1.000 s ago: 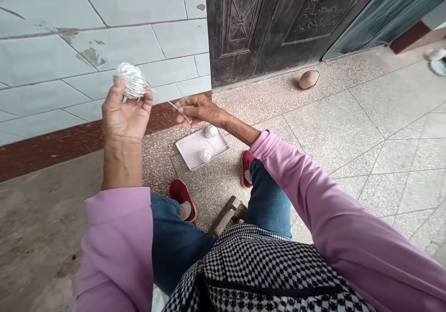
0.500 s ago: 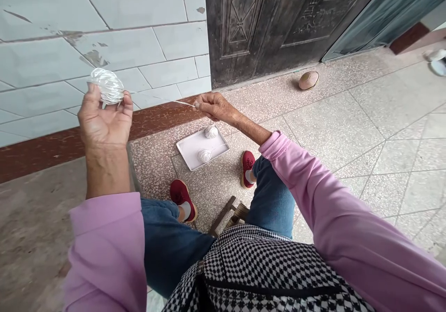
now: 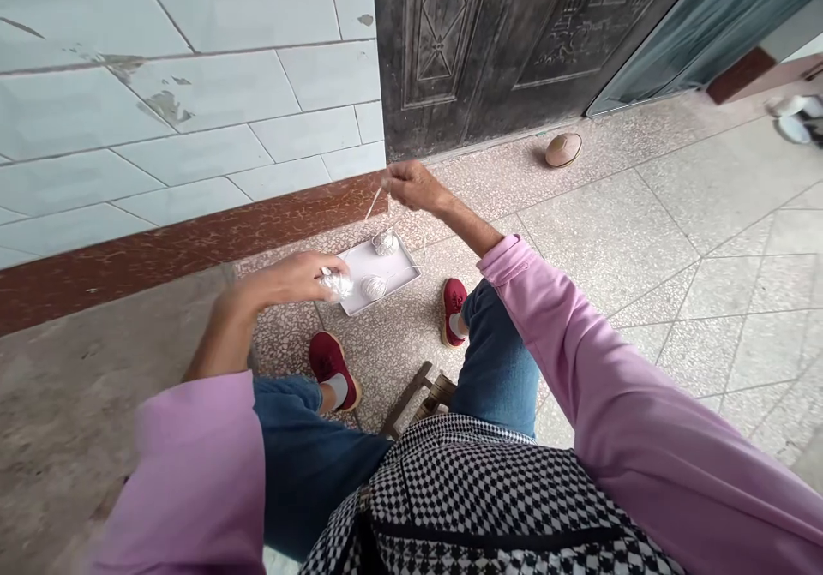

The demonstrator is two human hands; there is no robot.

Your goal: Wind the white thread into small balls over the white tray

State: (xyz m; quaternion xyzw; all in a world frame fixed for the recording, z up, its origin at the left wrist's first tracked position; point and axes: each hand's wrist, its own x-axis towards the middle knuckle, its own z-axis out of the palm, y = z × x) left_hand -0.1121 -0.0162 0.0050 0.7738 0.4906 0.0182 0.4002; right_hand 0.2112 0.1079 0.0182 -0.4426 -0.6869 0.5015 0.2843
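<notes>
My left hand [image 3: 299, 279] grips a ball of shiny white string [image 3: 337, 284], low down by the left edge of a shallow white tray [image 3: 360, 260]. Fingers pinched together, my right hand [image 3: 411, 186] holds a strand of white string [image 3: 373, 202] above the far side of the tray. The strand slants down from those fingers toward my left hand; its middle part is too thin to follow. Two more balls of white string lie in the tray, one at the back [image 3: 386, 242] and one at the front [image 3: 374, 287].
A white tiled wall [image 3: 219, 86] with a brown skirting stands ahead, beside a dark carved door [image 3: 482, 35]. A roundish pinkish-tan object [image 3: 563, 150] lies on the floor by the door. My red shoes [image 3: 331, 365] flank the tray, with a wooden stool [image 3: 411, 399] under me.
My left hand has swung down and to the right with the string ball, from in front of the wall to the tray. My right hand has shifted slightly right and up, still holding the strand.
</notes>
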